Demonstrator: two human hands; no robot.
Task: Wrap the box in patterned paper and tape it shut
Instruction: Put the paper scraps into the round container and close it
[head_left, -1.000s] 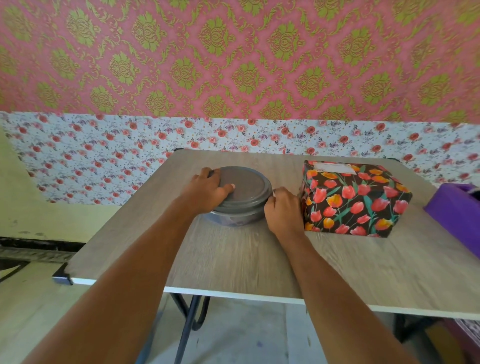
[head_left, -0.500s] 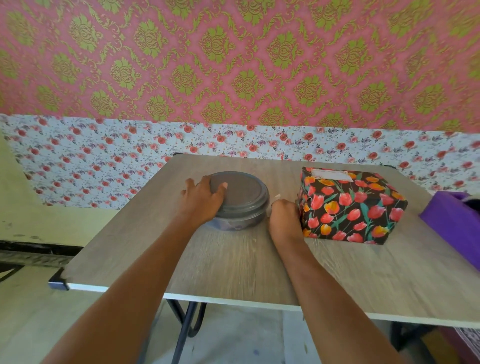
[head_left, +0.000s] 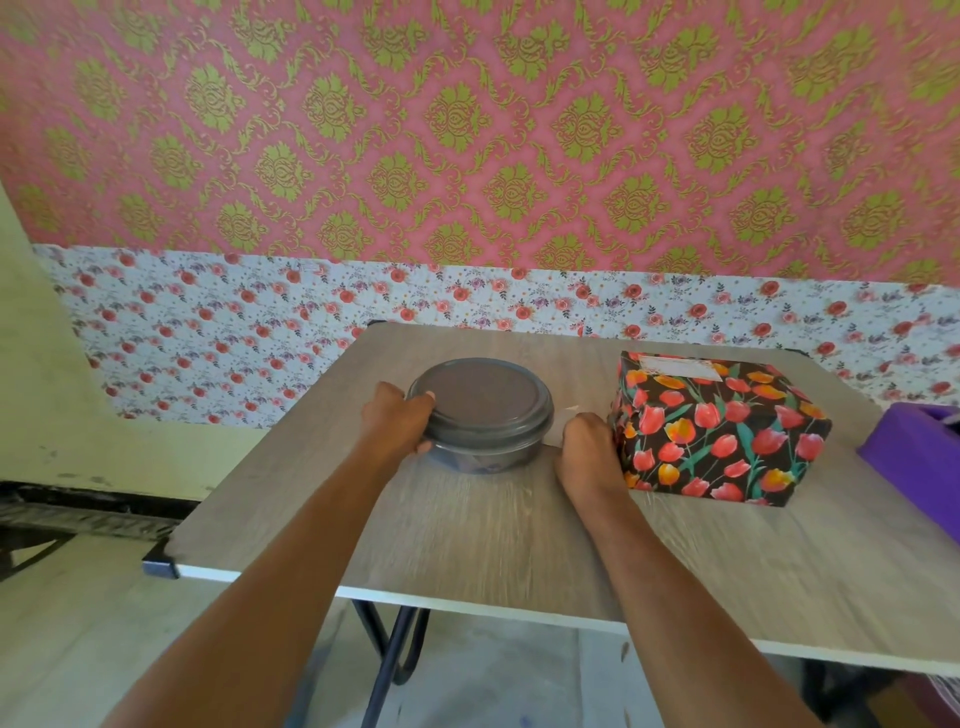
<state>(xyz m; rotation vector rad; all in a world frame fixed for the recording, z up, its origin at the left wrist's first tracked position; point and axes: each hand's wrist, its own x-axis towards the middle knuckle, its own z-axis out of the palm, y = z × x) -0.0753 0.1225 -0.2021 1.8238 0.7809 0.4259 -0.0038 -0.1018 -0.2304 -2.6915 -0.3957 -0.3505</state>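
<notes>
Your rectangular box (head_left: 727, 431), fully covered in black paper printed with red and orange tulips, sits flat on the right half of the grey wood-grain table (head_left: 467, 530), well back from the near edge. A pale strip of tape (head_left: 675, 366) lies across its top near the far edge, so the main seam looks closed. The end facing your hand shows folded paper, and I cannot tell whether that fold is taped.

Your right hand (head_left: 589, 447) rests on the tabletop just beside the box's near left corner, fingers curled under. A small pale sliver (head_left: 563, 415) pokes out beyond the knuckles. It may be a piece of tape meant for that end, but I cannot tell whether you are pinching it or your fist holds nothing.

Your left hand (head_left: 395, 418) grasps the round grey lidded plastic container (head_left: 483, 410) at its left rim, thumb over the lid's edge and fingers down the wall. My guess is that you are steadying it or readying to move it out of the way. It stands just left of your right hand, apart from the box.

A purple object (head_left: 914, 457), partly cut off, lies at the table's right edge.
</notes>
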